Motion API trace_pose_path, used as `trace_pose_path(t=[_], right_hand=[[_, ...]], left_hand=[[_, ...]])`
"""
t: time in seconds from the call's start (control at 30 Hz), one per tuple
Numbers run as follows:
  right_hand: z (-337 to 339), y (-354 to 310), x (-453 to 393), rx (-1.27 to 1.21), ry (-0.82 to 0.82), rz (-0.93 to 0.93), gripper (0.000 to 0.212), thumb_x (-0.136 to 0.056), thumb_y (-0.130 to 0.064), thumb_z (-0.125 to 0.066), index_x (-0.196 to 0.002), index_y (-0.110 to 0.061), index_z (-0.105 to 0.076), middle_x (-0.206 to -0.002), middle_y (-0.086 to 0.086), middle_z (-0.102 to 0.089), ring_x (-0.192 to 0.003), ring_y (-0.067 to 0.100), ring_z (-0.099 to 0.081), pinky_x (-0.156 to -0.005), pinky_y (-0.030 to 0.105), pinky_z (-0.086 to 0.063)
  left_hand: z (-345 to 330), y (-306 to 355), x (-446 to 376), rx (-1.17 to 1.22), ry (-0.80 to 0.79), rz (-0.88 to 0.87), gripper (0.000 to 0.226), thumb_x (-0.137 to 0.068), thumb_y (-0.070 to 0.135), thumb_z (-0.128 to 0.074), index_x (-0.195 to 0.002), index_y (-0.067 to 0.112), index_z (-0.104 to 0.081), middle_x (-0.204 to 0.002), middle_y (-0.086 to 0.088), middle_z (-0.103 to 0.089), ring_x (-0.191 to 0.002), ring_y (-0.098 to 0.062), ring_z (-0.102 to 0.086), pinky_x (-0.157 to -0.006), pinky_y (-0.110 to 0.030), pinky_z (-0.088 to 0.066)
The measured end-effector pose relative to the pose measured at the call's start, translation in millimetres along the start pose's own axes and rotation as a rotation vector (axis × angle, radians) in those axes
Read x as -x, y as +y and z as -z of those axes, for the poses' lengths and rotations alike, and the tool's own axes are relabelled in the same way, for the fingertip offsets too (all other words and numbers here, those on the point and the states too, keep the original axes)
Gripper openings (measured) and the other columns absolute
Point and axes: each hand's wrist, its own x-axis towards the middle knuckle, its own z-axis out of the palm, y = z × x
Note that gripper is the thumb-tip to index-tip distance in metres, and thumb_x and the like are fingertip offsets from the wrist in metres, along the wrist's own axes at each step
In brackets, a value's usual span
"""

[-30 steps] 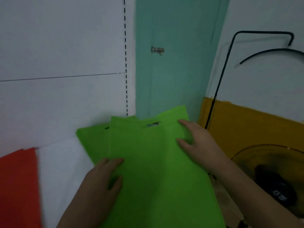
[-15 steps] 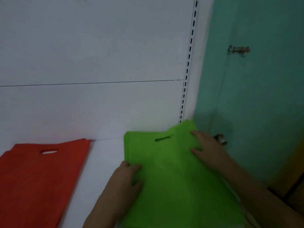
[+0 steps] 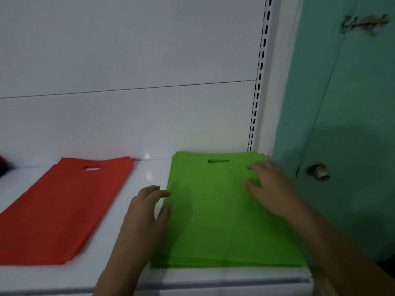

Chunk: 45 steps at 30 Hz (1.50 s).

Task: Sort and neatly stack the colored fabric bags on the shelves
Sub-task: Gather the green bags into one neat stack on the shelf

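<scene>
Green bag stack (image 3: 226, 212), long axis running away, lies between flat-fingered left hand (image 3: 147, 212) at its edge and right hand (image 3: 271, 189) atop it.

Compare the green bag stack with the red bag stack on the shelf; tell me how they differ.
The green stack lies at the right end of the shelf, by the teal door; the red stack lies further left. Both hands are at the green stack, the left hand against its left edge and the right hand flat on top; nothing touches the red stack. The green stack sits square to the shelf; the red looks angled. Both lie flat with handle slots toward the back wall.
</scene>
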Motion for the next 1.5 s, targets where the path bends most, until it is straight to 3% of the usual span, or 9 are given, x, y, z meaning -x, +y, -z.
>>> trace_pose_path(t=[0.2, 0.47, 0.6, 0.7, 0.83, 1.0, 1.23, 1.4, 1.5], right_hand=[[-5, -75, 25, 0.061, -0.048, 0.247, 0.041, -0.091, -0.04, -0.053, -0.129, -0.024, -0.051, -0.133, -0.004, -0.048, -0.121, 0.018, -0.042, -0.104, 0.035, -0.035], [-46, -212, 54, 0.264, -0.091, 0.441, 0.044, -0.092, -0.047, -0.045, -0.132, -0.029, -0.046, -0.136, -0.007, -0.048, -0.124, 0.017, -0.044, -0.105, 0.032, -0.034], [-70, -239, 79, 0.378, -0.346, 0.281, 0.069, -0.092, -0.061, -0.035, -0.146, -0.019, -0.029, -0.15, 0.002, -0.036, -0.135, 0.021, -0.036, -0.11, 0.034, -0.031], [-85, -235, 94, 0.399, -0.357, 0.21, 0.072, -0.09, -0.063, -0.038, -0.146, -0.019, -0.028, -0.152, 0.001, -0.031, -0.136, 0.021, -0.034, -0.109, 0.034, -0.032], [-90, -231, 107, 0.369, -0.273, 0.212, 0.059, -0.093, -0.054, -0.041, -0.141, -0.019, -0.037, -0.151, 0.0, -0.033, -0.136, 0.019, -0.033, -0.109, 0.029, -0.029], [-73, -216, 125, 0.22, -0.235, 0.193, 0.049, -0.095, -0.045, -0.045, -0.136, -0.018, -0.046, -0.144, 0.001, -0.043, -0.129, 0.017, -0.041, -0.106, 0.028, -0.032], [-40, -171, 142, 0.061, -0.182, 0.171, 0.038, -0.098, -0.036, -0.046, -0.129, -0.015, -0.052, -0.129, 0.001, -0.054, -0.112, 0.014, -0.05, -0.092, 0.024, -0.037], [-25, -121, 145, -0.034, -0.127, 0.177, 0.029, -0.098, -0.032, -0.046, -0.117, -0.016, -0.061, -0.113, -0.001, -0.062, -0.098, 0.01, -0.054, -0.085, 0.023, -0.042], [-14, -90, 138, -0.069, -0.105, 0.211, 0.026, -0.098, -0.028, -0.048, -0.111, -0.014, -0.066, -0.105, -0.001, -0.065, -0.092, 0.009, -0.056, -0.083, 0.023, -0.044]], left_hand=[[67, -10, 44, 0.118, 0.027, -0.053, 0.032, -0.085, 0.05, -0.049, -0.11, 0.036, -0.062, -0.125, 0.021, -0.048, -0.113, 0.001, -0.048, -0.096, -0.027, -0.039], [180, -104, 131, -0.038, 0.165, 0.175, 0.022, -0.089, 0.034, -0.054, -0.109, 0.043, -0.054, -0.126, 0.024, -0.038, -0.116, -0.001, -0.041, -0.087, -0.023, -0.039], [240, -159, 175, -0.013, 0.178, 0.227, 0.021, -0.088, 0.033, -0.055, -0.109, 0.039, -0.058, -0.124, 0.022, -0.046, -0.113, 0.001, -0.043, -0.09, -0.023, -0.036], [262, -186, 196, 0.037, 0.146, 0.263, 0.02, -0.09, 0.033, -0.052, -0.109, 0.036, -0.059, -0.119, 0.021, -0.049, -0.11, 0.001, -0.046, -0.093, -0.023, -0.037], [251, -186, 205, 0.087, 0.02, 0.208, 0.016, -0.091, 0.037, -0.049, -0.105, 0.046, -0.051, -0.111, 0.034, -0.044, -0.104, 0.009, -0.046, -0.094, -0.016, -0.036], [225, -169, 195, 0.136, -0.121, 0.066, 0.015, -0.092, 0.039, -0.047, -0.096, 0.053, -0.044, -0.102, 0.042, -0.041, -0.103, 0.031, -0.031, -0.074, 0.003, -0.034], [179, -119, 154, 0.182, -0.215, -0.149, 0.016, -0.09, 0.035, -0.052, -0.104, 0.043, -0.055, -0.105, 0.036, -0.05, -0.101, 0.028, -0.037, -0.073, 0.002, -0.036], [137, -69, 118, 0.22, -0.238, -0.236, 0.022, -0.09, 0.03, -0.054, -0.11, 0.04, -0.056, -0.105, 0.039, -0.043, -0.091, 0.04, -0.029, -0.075, 0.006, -0.031], [102, -41, 98, 0.229, -0.241, -0.299, 0.024, -0.089, 0.025, -0.057, -0.112, 0.032, -0.06, -0.111, 0.026, -0.055, -0.084, 0.033, -0.041, -0.076, 0.005, -0.031]])
